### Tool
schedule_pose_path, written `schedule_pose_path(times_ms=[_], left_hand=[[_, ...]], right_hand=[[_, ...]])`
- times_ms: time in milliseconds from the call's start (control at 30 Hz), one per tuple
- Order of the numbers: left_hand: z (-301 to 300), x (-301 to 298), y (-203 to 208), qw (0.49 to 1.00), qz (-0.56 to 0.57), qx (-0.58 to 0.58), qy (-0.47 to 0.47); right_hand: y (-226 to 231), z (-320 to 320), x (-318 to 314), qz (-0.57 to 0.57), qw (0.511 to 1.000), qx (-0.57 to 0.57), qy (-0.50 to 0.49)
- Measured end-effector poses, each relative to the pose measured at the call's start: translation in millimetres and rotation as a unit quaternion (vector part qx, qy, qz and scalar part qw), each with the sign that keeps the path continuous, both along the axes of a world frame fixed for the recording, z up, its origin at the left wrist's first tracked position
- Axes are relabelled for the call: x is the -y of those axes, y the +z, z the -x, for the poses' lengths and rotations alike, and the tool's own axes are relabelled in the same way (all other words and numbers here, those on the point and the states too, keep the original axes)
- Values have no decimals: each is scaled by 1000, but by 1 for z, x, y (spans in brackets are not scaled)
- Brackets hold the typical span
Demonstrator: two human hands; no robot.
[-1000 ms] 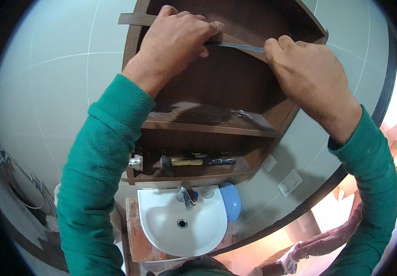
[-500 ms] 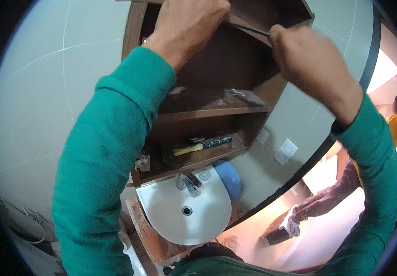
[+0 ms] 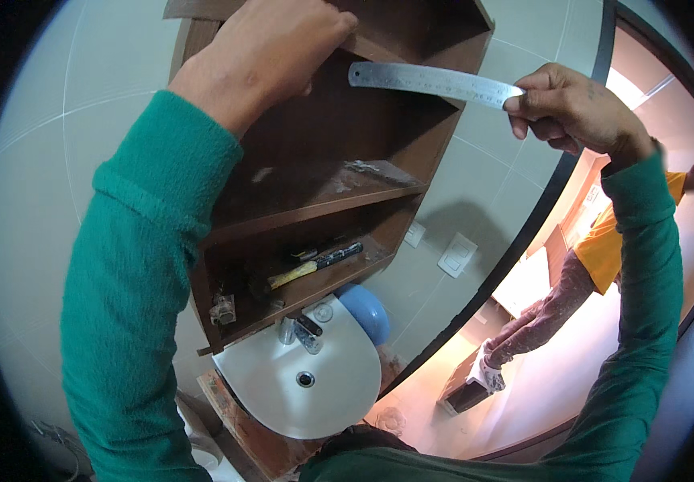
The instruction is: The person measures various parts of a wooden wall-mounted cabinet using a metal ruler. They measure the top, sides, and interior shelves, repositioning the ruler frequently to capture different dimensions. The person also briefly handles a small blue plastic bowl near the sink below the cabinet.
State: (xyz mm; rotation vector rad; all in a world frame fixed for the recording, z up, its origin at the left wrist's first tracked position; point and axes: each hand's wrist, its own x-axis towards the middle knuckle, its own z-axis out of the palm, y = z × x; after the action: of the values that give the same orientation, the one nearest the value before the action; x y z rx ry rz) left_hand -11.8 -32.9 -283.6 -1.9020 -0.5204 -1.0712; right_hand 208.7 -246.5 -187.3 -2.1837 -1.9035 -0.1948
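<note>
A metal ruler (image 3: 435, 83) extends leftward from my right hand (image 3: 584, 108), which pinches its right end between thumb and fingers. Its flat, marked face is turned toward me, in front of the brown wooden shelf unit (image 3: 315, 210). My left hand (image 3: 271, 60) is up at the unit's upper left, fingers curled in at the shelf's front edge. What it holds, if anything, is hidden behind the knuckles. The ruler's free left end is apart from my left hand.
A yellow-and-black handled tool (image 3: 315, 265) lies on the lowest shelf. Below are a white washbasin (image 3: 267, 386) with a tap (image 3: 303, 331) and a blue rounded object (image 3: 365, 312). A wall switch (image 3: 457, 255) is right of the unit. Beyond the dark frame stands a person in yellow (image 3: 600, 249).
My right hand has moved right with the ruler, now away from my left hand and turned flat-side to me. My left hand and the view have shifted slightly.
</note>
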Motion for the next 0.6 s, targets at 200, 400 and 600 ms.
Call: schedule_pose_path(times_ms=[200,400,600], left_hand=[[-20,-25,-7,999,-15,49,9],[-18,-21,-8,999,-14,41,13],[-22,-23,-10,998,-8,57,17]], right_hand=[[-9,-1,6,26,1000,-9,9],[-12,-4,7,24,999,-26,-6],[-14,-2,11,24,999,-27,-27]])
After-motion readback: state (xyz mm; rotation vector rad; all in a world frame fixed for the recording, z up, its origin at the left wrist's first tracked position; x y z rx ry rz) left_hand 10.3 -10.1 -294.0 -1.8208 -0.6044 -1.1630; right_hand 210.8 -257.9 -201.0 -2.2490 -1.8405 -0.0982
